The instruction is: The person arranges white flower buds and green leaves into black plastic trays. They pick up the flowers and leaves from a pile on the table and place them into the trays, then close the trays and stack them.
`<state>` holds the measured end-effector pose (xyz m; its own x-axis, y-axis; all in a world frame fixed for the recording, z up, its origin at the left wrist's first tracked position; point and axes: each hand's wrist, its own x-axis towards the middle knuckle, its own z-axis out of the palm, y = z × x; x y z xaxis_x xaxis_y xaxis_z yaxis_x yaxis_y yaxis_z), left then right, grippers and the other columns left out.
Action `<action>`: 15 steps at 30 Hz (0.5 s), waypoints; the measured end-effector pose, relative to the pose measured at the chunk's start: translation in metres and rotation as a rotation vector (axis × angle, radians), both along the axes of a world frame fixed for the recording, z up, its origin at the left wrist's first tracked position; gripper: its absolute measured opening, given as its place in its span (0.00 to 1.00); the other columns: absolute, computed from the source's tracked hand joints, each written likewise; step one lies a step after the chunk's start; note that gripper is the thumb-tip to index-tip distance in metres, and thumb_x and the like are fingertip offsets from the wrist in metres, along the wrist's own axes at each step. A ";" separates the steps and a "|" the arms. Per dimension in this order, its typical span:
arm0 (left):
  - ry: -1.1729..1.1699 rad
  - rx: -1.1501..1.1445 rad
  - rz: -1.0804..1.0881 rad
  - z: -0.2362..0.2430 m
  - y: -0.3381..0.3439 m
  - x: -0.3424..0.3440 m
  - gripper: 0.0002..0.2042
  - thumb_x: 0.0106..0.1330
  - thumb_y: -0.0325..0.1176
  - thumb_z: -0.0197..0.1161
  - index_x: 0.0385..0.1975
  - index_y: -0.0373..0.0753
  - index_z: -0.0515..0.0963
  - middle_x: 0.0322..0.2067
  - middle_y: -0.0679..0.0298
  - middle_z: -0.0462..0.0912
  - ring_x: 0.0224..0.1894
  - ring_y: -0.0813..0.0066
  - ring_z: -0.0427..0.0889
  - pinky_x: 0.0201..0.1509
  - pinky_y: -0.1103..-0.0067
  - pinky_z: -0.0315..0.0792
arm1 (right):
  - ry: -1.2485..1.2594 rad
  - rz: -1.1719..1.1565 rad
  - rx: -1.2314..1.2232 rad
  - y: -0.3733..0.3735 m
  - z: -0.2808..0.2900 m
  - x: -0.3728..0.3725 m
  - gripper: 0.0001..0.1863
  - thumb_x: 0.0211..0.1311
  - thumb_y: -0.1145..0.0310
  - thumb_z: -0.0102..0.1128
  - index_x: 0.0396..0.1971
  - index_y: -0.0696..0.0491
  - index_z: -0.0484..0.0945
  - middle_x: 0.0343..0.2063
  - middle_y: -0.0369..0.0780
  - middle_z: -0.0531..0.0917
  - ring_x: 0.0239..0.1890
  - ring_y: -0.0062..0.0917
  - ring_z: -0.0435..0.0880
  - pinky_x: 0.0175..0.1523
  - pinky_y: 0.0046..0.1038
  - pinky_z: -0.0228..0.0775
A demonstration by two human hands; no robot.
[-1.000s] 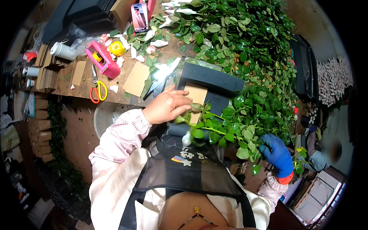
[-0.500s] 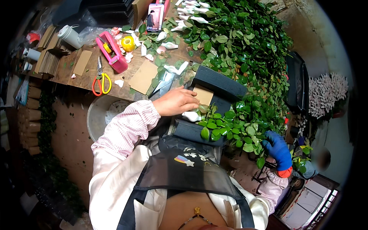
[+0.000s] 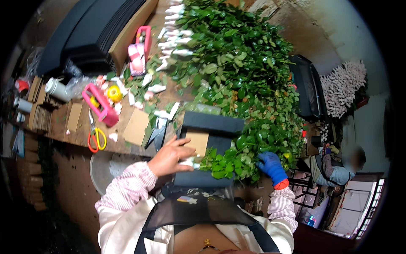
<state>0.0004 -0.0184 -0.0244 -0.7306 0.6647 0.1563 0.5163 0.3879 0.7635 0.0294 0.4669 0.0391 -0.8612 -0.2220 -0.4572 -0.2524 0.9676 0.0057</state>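
Note:
My bare left hand has its fingers spread over a white-wrapped rose head, at the left end of a dark padded trough with a cardboard piece inside. Leafy rose stems lie across the trough toward my blue-gloved right hand, whose fingers are bent round the stem ends. Dark shears and another cardboard sheet lie left of the trough.
Piled leafy roses cover the bench's right. At left are red-yellow scissors, pink tape dispensers, a white cup and black board stacks. A bucket sits below. A co-worker works at right.
The view has shifted, so the bench sits lower in frame. My left hand's fingers are more spread above the white head, and my gloved right hand is further left in the picture.

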 end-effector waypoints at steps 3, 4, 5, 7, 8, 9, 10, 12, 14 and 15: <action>-0.012 -0.030 -0.020 0.008 0.001 -0.003 0.26 0.58 0.48 0.80 0.56 0.47 0.85 0.58 0.66 0.87 0.72 0.54 0.74 0.75 0.42 0.61 | -0.346 -0.263 0.019 0.005 0.031 -0.037 0.23 0.55 0.49 0.72 0.48 0.45 0.85 0.40 0.49 0.88 0.45 0.48 0.87 0.54 0.44 0.80; -0.012 -0.044 -0.019 0.010 0.001 -0.004 0.25 0.59 0.49 0.80 0.55 0.47 0.85 0.58 0.66 0.88 0.72 0.54 0.74 0.75 0.42 0.61 | -0.286 -0.209 -0.028 0.007 0.049 -0.054 0.21 0.57 0.50 0.71 0.47 0.45 0.86 0.39 0.48 0.88 0.44 0.47 0.87 0.53 0.43 0.80; -0.028 -0.035 -0.012 0.012 0.002 -0.004 0.24 0.60 0.49 0.79 0.55 0.47 0.86 0.57 0.66 0.88 0.72 0.54 0.75 0.75 0.43 0.62 | -0.120 -0.138 -0.009 0.004 0.061 -0.076 0.20 0.59 0.51 0.70 0.47 0.45 0.85 0.41 0.48 0.89 0.46 0.46 0.88 0.53 0.43 0.80; -0.035 -0.022 -0.003 0.015 0.004 -0.005 0.21 0.64 0.48 0.76 0.54 0.48 0.87 0.57 0.66 0.88 0.71 0.54 0.75 0.74 0.44 0.63 | 0.215 -0.026 -0.079 -0.014 0.062 -0.134 0.19 0.62 0.54 0.68 0.50 0.46 0.85 0.45 0.47 0.89 0.48 0.44 0.88 0.55 0.41 0.80; -0.030 -0.036 0.005 0.015 0.005 -0.005 0.20 0.66 0.48 0.75 0.54 0.48 0.87 0.57 0.66 0.88 0.71 0.54 0.75 0.74 0.45 0.64 | 0.410 0.095 -0.256 -0.025 0.055 -0.169 0.19 0.64 0.56 0.67 0.52 0.46 0.85 0.47 0.47 0.88 0.49 0.44 0.87 0.56 0.41 0.80; -0.049 -0.035 0.024 0.015 0.005 -0.005 0.17 0.68 0.47 0.73 0.53 0.48 0.87 0.56 0.67 0.89 0.71 0.56 0.76 0.74 0.46 0.63 | 0.446 0.094 -0.305 -0.036 0.043 -0.209 0.21 0.64 0.59 0.67 0.56 0.48 0.83 0.50 0.47 0.87 0.52 0.44 0.86 0.59 0.41 0.78; -0.056 -0.039 0.051 0.014 0.007 -0.003 0.15 0.69 0.45 0.72 0.51 0.48 0.88 0.56 0.68 0.89 0.71 0.58 0.76 0.75 0.46 0.62 | 0.532 0.191 -0.433 -0.049 0.026 -0.249 0.23 0.65 0.62 0.67 0.59 0.49 0.81 0.54 0.46 0.86 0.55 0.44 0.85 0.61 0.41 0.77; -0.053 -0.048 0.085 0.013 0.010 -0.001 0.13 0.71 0.43 0.70 0.50 0.48 0.88 0.55 0.68 0.89 0.71 0.59 0.76 0.77 0.45 0.60 | 0.738 0.171 -0.177 -0.070 -0.010 -0.320 0.27 0.62 0.63 0.69 0.63 0.48 0.79 0.60 0.48 0.82 0.61 0.46 0.81 0.68 0.42 0.72; -0.043 -0.051 0.145 0.010 0.012 0.002 0.10 0.69 0.42 0.73 0.45 0.49 0.89 0.53 0.74 0.90 0.69 0.63 0.78 0.76 0.47 0.61 | 0.837 0.126 0.091 -0.080 -0.039 -0.362 0.29 0.58 0.64 0.71 0.62 0.47 0.79 0.69 0.49 0.74 0.68 0.48 0.73 0.74 0.46 0.64; -0.037 -0.028 0.170 0.009 0.014 0.003 0.09 0.68 0.42 0.73 0.44 0.50 0.89 0.53 0.74 0.90 0.69 0.63 0.79 0.77 0.47 0.61 | 0.838 0.193 0.125 -0.083 -0.051 -0.376 0.27 0.57 0.64 0.72 0.58 0.48 0.80 0.66 0.49 0.76 0.67 0.48 0.74 0.72 0.46 0.66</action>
<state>0.0037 -0.0045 -0.0157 -0.8380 0.5344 0.1107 0.4130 0.4885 0.7686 -0.3463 0.3839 -0.0118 -0.8775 -0.3890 0.2804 -0.2768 0.8884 0.3661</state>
